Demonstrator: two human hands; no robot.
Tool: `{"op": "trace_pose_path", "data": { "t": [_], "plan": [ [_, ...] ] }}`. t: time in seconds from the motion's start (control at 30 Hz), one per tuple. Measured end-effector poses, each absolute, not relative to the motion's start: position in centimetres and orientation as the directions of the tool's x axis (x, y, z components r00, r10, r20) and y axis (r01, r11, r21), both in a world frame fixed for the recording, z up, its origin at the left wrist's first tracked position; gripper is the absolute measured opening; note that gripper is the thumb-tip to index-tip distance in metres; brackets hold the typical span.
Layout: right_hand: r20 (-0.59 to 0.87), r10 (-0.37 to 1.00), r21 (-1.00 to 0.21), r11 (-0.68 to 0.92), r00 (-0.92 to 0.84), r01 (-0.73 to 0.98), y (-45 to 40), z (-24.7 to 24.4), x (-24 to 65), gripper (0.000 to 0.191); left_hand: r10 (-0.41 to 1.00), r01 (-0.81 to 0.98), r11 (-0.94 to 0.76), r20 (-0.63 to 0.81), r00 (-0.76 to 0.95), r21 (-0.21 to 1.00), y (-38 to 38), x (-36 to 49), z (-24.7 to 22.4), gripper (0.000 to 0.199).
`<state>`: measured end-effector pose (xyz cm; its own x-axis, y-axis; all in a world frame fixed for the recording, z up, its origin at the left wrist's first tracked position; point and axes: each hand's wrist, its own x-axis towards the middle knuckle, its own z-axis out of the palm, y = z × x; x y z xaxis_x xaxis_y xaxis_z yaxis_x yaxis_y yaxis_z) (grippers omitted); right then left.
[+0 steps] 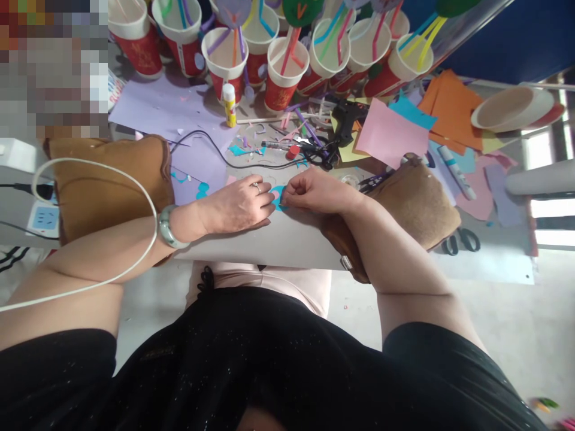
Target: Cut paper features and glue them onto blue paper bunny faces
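Observation:
A small round blue paper cutout [279, 202] with a pink bit at its left edge lies on the grey table between my hands. My left hand [245, 205], wearing a ring and a bracelet, rests with curled fingers, its fingertips holding the cutout's left side. From the right, my right hand [317, 190] closes in a pinch over the cutout's other side. Whatever sits between those fingertips is too small to make out. Part of the cutout is covered by my fingers. Just beyond my hands are a red cap [294, 152] and black-handled scissors [321, 157].
Red-and-white paper cups [287, 75] holding coloured straws line the back. A glue stick [229, 106], a black glue gun [348, 120] and purple paper [157, 111] lie nearer. Brown cushions [112, 185] flank my arms. A white cable [150, 197] crosses my left forearm.

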<state>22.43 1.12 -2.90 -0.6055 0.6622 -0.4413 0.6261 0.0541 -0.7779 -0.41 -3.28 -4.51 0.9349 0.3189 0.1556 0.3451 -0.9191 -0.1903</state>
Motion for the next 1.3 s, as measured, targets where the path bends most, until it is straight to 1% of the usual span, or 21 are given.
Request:
{"op": "trace_pose_path", "data": {
  "t": [0.2,0.5,0.67,0.87,1.13,1.3],
  "plan": [
    [-0.477,0.675,-0.720,0.067,-0.563,0.691,0.80,-2.36,21.79,0.021,0.311,0.346,-0.915,0.184,0.932,-0.206,-3.35,-0.38,-4.51,0.029],
    [-0.439,0.717,-0.660,0.152,-0.542,0.736,0.69,-2.52,21.49,0.014,0.318,0.353,-0.916,0.188,0.929,-0.191,-3.42,-0.27,-4.50,0.028],
    [-0.444,0.715,-0.665,0.142,-0.541,0.733,0.68,-2.68,21.58,0.016,0.323,0.354,-0.921,0.188,0.928,-0.165,-3.46,-0.26,-4.42,0.026],
    [-0.426,0.723,-0.676,0.146,-0.544,0.722,0.66,-3.05,21.61,0.016,0.338,0.357,-0.926,0.155,0.928,-0.121,-3.51,-0.23,-4.35,0.023],
    [-0.436,0.711,-0.698,0.121,-0.552,0.706,0.72,-2.94,21.56,0.017,0.350,0.366,-0.926,0.162,0.923,-0.088,-3.63,-0.35,-4.55,0.023],
    [-0.487,0.695,-0.694,0.060,-0.529,0.717,0.61,-2.74,21.62,0.018,0.360,0.374,-0.924,0.147,0.921,-0.078,-3.64,-0.33,-4.55,0.023]
  ]
}}
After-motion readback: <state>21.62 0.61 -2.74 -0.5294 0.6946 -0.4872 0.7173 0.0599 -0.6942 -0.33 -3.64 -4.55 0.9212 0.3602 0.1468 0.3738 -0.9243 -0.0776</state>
